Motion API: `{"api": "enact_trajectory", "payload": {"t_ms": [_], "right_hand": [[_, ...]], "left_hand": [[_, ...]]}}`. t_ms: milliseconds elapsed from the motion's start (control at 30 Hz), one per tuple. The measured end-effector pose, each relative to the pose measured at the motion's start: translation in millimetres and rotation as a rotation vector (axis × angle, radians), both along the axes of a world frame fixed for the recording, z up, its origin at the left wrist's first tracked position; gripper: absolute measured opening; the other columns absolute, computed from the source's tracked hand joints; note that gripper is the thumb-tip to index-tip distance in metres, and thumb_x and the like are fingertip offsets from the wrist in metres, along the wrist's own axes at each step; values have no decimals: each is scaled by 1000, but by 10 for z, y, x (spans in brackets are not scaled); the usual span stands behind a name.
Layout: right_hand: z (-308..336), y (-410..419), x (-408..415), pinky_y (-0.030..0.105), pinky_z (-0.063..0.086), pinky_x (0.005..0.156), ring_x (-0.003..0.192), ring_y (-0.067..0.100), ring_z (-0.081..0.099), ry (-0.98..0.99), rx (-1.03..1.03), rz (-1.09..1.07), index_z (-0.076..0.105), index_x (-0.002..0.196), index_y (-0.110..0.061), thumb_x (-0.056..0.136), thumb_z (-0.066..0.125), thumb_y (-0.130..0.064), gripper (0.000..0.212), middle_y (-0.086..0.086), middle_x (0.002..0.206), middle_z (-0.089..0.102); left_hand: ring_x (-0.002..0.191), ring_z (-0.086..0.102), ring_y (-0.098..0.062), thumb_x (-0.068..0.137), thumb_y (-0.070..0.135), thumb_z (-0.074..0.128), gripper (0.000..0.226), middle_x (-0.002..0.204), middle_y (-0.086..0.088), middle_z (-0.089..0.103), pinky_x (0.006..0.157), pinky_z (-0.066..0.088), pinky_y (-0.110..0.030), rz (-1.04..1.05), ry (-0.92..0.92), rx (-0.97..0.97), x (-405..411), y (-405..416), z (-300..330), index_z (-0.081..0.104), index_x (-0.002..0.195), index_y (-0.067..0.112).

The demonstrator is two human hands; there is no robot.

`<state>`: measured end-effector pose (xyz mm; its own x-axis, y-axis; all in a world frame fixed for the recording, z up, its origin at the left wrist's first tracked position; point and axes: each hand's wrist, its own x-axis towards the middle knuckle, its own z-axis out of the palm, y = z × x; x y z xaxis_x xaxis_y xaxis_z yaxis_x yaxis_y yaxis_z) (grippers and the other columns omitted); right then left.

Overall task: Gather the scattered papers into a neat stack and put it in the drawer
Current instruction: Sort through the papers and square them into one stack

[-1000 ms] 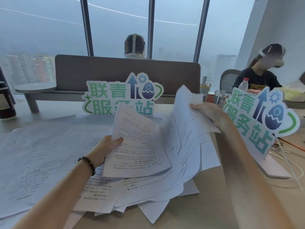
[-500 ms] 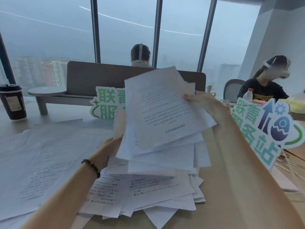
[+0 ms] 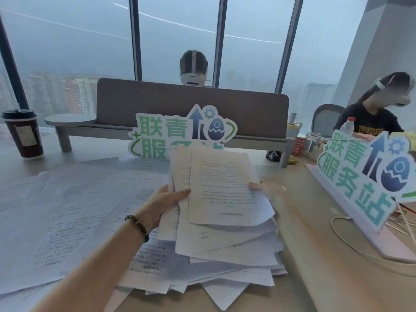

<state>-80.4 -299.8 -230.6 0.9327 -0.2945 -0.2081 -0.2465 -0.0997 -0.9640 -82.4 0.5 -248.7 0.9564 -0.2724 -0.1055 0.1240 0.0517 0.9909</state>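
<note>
Above a pale wooden desk (image 3: pixel 315 278), thin, flat printed white sheets (image 3: pixel 222 188) held upright and unevenly fanned between left hand (image 3: pixel 164 203), thumb pinching the near edge, and blurred right hand (image 3: pixel 267 190) gripping the opposite edge, over a loose, ragged heap of papers (image 3: pixel 225 262).

Counted two of those green cutout signs, one at the surface's (image 3: pixel 315 255) far edge (image 3: pixel 180 134) and one on the right edge (image 3: pixel 364 176). One coffee cup (image 3: pixel 23 134), far-left corner. One plastic bottle (image 3: pixel 346 127). Papers (image 3: pixel 74 212): too many overlapped to count.
</note>
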Motion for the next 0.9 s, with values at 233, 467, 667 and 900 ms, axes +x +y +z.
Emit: {"api": "enact_trajectory", "payload": {"t_ms": [233, 467, 667, 900], "right_hand": [[-134, 254, -48, 43, 49, 100, 114, 26, 62, -119, -47, 32, 62, 121, -10, 103, 54, -31, 29, 6, 129, 65], [-135, 360, -124, 42, 59, 87, 98, 29, 73, -225, 122, 63, 69, 115, -3, 86, 73, 1, 29, 12, 110, 75], [81, 432, -188, 39, 62, 79, 91, 22, 74, -398, 65, -10, 67, 99, -22, 86, 76, -5, 23, 3, 102, 76], [535, 455, -263, 17, 57, 64, 94, 14, 71, -646, -7, -54, 67, 114, -12, 88, 76, -14, 27, -2, 107, 73]], "left_hand": [[91, 74, -34, 97, 27, 60, 32, 108, -18, 75, 68, 62, -43, 80, 3, -115, 8, 6, 1, 66, 121, 7], [101, 72, -33, 96, 47, 56, 43, 114, -12, 74, 86, 58, -53, 25, -13, -209, -35, -41, 76, 66, 125, 17], [105, 70, -35, 93, 13, 65, 35, 117, -13, 73, 92, 56, -53, -33, -26, -94, -34, -64, 147, 61, 127, 12], [100, 72, -29, 90, 10, 68, 22, 108, -8, 76, 90, 57, -51, 116, -284, -85, -21, -74, 571, 70, 112, 7]]}}
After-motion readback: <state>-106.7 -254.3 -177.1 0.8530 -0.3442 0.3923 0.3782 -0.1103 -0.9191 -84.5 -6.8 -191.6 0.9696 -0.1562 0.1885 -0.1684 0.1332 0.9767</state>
